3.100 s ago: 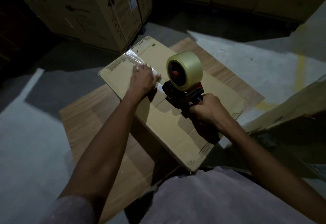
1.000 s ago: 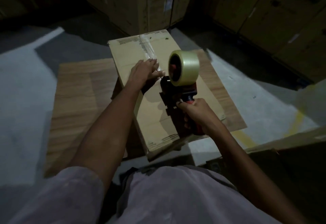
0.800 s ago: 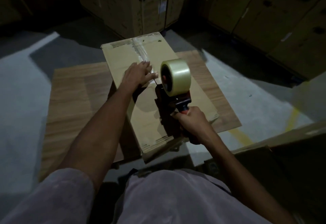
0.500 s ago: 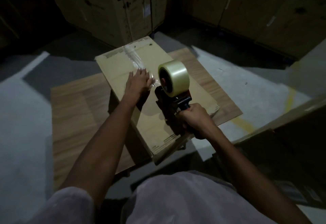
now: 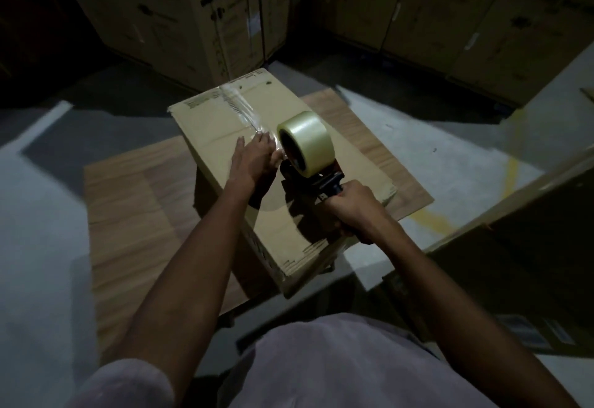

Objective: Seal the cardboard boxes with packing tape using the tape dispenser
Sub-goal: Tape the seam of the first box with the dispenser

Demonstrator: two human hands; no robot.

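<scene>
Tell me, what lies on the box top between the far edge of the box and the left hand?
In the head view, a strip of clear tape lies there, running along the cardboard box from its far edge to the fingertips of the left hand.

Grey concrete floor, yellow line painted at right. Wood-grain board lies flat on it (one corner pokes out far right). Cardboard box seems to sit over the board; its underside is hidden.
</scene>
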